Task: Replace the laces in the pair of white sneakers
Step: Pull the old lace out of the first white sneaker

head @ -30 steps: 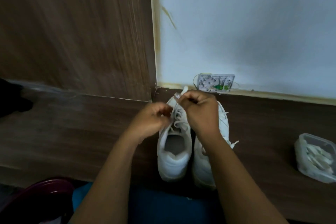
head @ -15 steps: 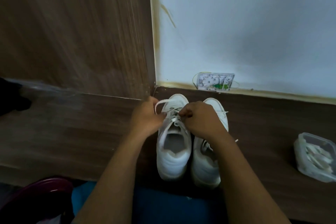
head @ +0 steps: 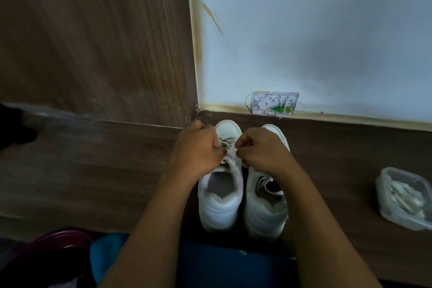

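Observation:
Two white sneakers stand side by side on the dark wooden floor, toes toward the wall. Over the left sneaker (head: pixel 219 196), my left hand (head: pixel 198 149) and my right hand (head: pixel 261 149) are both curled, each pinching the white lace (head: pixel 228 147) at the eyelets. The lace runs between my fists across the tongue. My right forearm crosses the right sneaker (head: pixel 266 208), whose loose lace lies across its opening.
A clear plastic container (head: pixel 404 199) holding white laces sits on the floor at the right. A small white wall box (head: pixel 273 103) sits at the skirting behind the shoes. A wood panel (head: pixel 93 42) stands at the left. A dark red object (head: pixel 46 255) is at bottom left.
Both hands have dropped from a raised pull to the eyelets and drawn apart slightly; the lace loop seen earlier is now pulled flat against the left sneaker.

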Demonstrator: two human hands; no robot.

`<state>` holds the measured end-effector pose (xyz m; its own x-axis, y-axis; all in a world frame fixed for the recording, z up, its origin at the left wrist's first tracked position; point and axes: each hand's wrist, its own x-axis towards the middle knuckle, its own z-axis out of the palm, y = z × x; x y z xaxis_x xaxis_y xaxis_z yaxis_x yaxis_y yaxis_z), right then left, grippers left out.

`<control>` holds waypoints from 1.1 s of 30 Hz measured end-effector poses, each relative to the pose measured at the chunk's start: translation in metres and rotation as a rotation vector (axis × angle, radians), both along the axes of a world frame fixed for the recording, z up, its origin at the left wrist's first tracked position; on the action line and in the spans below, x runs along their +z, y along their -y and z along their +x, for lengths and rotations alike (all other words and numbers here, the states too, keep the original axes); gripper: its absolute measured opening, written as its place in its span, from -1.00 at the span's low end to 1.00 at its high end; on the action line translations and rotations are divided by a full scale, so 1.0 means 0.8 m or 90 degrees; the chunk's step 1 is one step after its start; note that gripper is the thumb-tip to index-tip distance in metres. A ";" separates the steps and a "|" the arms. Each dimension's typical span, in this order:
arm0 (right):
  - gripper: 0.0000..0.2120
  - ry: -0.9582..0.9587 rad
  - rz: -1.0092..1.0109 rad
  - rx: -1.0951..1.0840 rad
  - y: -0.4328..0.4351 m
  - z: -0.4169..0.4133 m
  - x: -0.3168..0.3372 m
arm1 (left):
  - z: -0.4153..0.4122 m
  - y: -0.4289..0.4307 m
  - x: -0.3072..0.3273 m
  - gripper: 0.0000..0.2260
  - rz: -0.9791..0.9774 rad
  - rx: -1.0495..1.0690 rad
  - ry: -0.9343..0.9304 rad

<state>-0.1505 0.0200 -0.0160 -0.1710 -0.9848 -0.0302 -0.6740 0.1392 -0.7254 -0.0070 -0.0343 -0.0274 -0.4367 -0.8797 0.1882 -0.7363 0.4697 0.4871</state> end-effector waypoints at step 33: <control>-0.97 0.049 -0.238 -0.070 0.007 0.018 -0.003 | -0.017 -0.004 -0.018 -0.88 0.308 -0.071 -0.347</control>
